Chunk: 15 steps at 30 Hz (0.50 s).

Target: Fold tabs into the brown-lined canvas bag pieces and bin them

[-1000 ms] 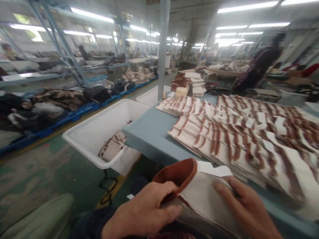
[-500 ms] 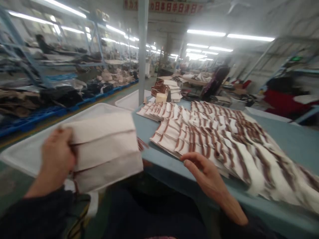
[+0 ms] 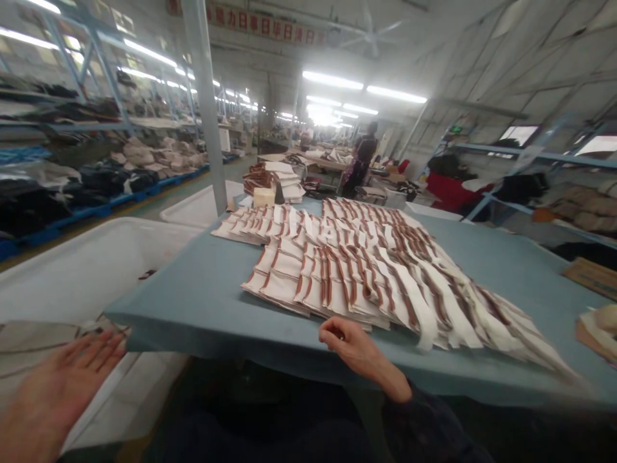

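Left grip (image 3: 67, 384), spread wide, near pale cloth (image 3: 31, 335) already in white bin (image 3: 87, 263). Right grip (image 3: 354, 347), curled up; cannot tell if holding anything. Just beyond, on desk (image 3: 187, 292), many striped cloths (image 3: 330, 267) left.

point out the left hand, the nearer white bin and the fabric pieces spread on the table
Left hand (image 3: 67, 381): head view, on the open palm.
Nearer white bin (image 3: 94, 270): head view, on its bare inner wall.
Fabric pieces (image 3: 337, 273): head view, around the middle of the spread.
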Available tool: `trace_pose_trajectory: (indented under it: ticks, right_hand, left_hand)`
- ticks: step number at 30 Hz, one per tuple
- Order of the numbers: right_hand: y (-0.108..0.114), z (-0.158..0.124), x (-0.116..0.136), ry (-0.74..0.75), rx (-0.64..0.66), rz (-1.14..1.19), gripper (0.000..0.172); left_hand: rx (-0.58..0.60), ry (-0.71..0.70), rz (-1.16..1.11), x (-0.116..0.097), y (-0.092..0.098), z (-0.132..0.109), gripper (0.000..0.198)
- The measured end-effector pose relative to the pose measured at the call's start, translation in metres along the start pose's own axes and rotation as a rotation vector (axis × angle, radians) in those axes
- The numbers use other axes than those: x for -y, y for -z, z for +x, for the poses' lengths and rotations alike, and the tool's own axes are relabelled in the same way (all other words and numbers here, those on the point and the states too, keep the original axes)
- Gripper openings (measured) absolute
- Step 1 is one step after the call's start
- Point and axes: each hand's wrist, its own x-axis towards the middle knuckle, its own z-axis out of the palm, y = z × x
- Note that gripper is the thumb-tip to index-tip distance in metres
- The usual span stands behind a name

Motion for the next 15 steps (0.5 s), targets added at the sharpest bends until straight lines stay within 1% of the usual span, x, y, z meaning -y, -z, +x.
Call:
trace_pose_trajectory:
  ticks: [1, 3, 5, 7, 9, 11, 12, 14, 15]
  right_hand:
    - [-0.001, 0.0, -0.006, -0.015, 0.0, 0.008, 0.021]
    - [-0.005, 0.0, -0.018, -0.048, 0.012, 0.044, 0.016]
    - [-0.012, 0.002, -0.03, -0.086, 0.035, 0.1, 0.014]
    - [-0.02, 0.009, -0.041, -0.119, 0.041, 0.16, 0.014]
    - [-0.027, 0.019, -0.05, -0.14, 0.018, 0.213, 0.017]
    - [-0.031, 0.032, -0.057, -0.149, -0.015, 0.258, 0.02]
    - [-0.033, 0.039, -0.06, -0.15, -0.03, 0.279, 0.022]
    - [-0.037, 0.052, -0.066, -0.153, -0.057, 0.316, 0.026]
    - [-0.039, 0.058, -0.069, -0.158, -0.07, 0.329, 0.028]
  left_hand:
    - [-0.003, 0.082, -0.01, 0.009, -0.017, 0.003, 0.027]
    - [0.084, 0.195, -0.023, 0.03, -0.055, 0.001, 0.027]
    - [0.188, 0.252, -0.008, 0.053, -0.097, -0.006, 0.017]
    - [0.272, 0.301, 0.029, 0.073, -0.138, -0.012, 0.023]
    - [0.331, 0.34, 0.068, 0.088, -0.174, -0.014, 0.03]
    - [0.347, 0.351, 0.099, 0.094, -0.205, -0.012, 0.034]
    - [0.338, 0.347, 0.112, 0.094, -0.217, -0.012, 0.035]
    - [0.299, 0.316, 0.126, 0.092, -0.236, -0.012, 0.038]
    - [0.278, 0.289, 0.125, 0.091, -0.242, -0.014, 0.039]
